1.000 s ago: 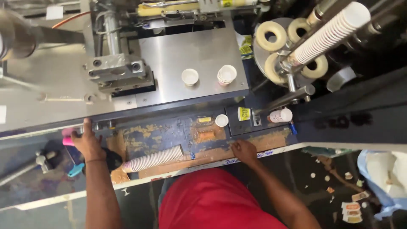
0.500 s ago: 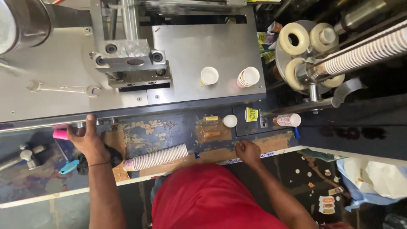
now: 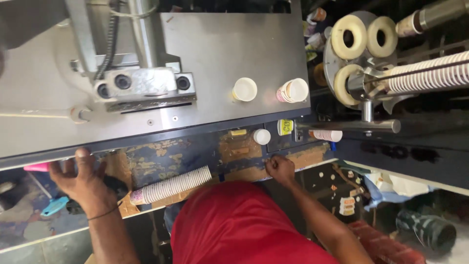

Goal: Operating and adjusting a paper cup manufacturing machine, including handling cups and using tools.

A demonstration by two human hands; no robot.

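A long stack of nested paper cups lies on its side on the worn blue table, between the person's two hands and touched by neither. The left hand rests just beside the stack's closed end, fingers spread and gripping the lower edge of the steel machine plate above the table; it holds no cup. The right hand presses loosely curled on the table's front edge, well to the right of the stack and near a single white cup and a small yellow container.

By the look of it, the person is bracing against the cup-forming machine between handling steps, with the stack waiting. Picking it up would call for one hand to let go and close around the middle of the stack, keeping it level so the nested cups do not slide apart.

On the plate stand two more cups, and a longer row of cups sits on the machine's rail at right.
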